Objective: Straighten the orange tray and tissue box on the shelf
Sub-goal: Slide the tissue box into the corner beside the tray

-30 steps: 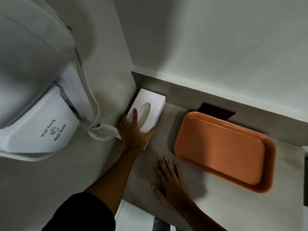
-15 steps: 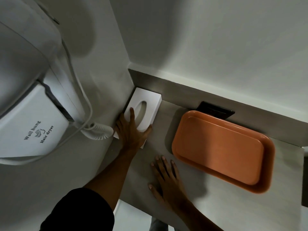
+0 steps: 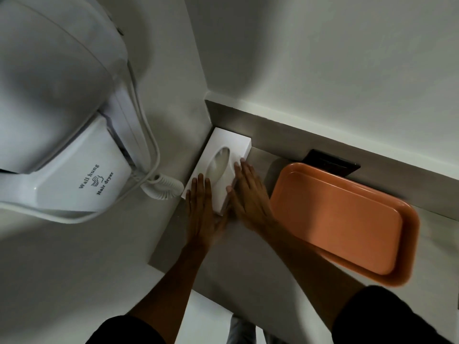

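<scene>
Hands (image 3: 224, 202) flat against tissue box (image 3: 223, 162)

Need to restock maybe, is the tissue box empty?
Cannot tell. The tissue box lies flat; its oval slot shows only something pale.

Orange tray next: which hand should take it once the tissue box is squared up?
Right, probably. The right hand rests against the tissue box on the side facing the orange tray; the left hand would have to cross over it.
</scene>
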`<move>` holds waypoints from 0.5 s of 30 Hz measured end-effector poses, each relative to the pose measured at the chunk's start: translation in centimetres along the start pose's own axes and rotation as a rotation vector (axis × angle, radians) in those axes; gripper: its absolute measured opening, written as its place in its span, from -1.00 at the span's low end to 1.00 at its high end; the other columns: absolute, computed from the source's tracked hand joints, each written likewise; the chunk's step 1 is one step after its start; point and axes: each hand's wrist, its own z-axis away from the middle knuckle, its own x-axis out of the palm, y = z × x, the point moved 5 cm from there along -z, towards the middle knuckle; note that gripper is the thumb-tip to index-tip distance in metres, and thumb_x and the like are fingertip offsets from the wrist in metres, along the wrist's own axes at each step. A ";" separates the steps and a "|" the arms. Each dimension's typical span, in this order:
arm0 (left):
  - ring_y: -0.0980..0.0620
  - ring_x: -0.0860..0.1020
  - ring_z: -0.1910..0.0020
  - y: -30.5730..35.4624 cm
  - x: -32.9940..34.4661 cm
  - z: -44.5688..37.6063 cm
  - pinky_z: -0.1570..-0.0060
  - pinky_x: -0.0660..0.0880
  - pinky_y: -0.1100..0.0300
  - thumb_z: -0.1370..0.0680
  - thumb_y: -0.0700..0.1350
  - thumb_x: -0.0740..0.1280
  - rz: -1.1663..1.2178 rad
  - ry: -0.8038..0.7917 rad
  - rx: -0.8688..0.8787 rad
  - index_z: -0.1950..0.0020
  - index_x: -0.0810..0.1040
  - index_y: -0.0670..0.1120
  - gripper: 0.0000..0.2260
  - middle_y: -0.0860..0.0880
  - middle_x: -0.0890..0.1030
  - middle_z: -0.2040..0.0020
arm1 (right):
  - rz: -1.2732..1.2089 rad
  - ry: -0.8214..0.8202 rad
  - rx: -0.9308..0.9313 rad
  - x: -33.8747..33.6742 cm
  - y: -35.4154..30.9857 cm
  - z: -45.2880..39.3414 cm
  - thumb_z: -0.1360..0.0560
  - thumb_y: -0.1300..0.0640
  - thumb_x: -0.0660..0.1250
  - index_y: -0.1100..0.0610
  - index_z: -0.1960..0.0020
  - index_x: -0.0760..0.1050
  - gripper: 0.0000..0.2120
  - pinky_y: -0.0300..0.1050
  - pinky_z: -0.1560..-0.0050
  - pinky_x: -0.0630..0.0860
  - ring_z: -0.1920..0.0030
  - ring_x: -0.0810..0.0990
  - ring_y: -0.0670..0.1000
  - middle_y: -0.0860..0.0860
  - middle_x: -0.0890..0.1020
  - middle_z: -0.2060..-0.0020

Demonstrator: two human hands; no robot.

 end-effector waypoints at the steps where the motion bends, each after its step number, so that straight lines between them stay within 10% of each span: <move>1: -0.12 -0.08 -0.78 -0.1 0.2 0.3 -0.75 -0.02 -0.17 -0.59 0.45 0.23 0.000 -0.012 -0.003 -0.75 -0.04 -0.16 -0.01 -0.14 -0.02 -0.78 | 0.044 -0.070 -0.024 0.4 0.5 -0.7 -0.80 -0.17 0.07 0.06 -0.82 -0.04 -0.31 0.25 -0.81 0.03 -0.82 -0.09 0.08 0.05 -0.02 -0.83; 15: -0.14 -0.07 -0.78 -1.9 0.4 -1.2 -0.77 -0.08 -0.10 -0.68 0.25 0.28 -0.022 0.011 0.045 -0.74 -0.05 -0.22 -0.13 -0.15 -0.03 -0.78 | 0.273 -0.273 -0.199 1.9 1.7 -2.2 -0.70 -0.40 0.00 0.13 -0.82 -0.13 -0.10 0.31 -0.80 0.02 -0.82 -0.16 0.17 0.13 -0.16 -0.82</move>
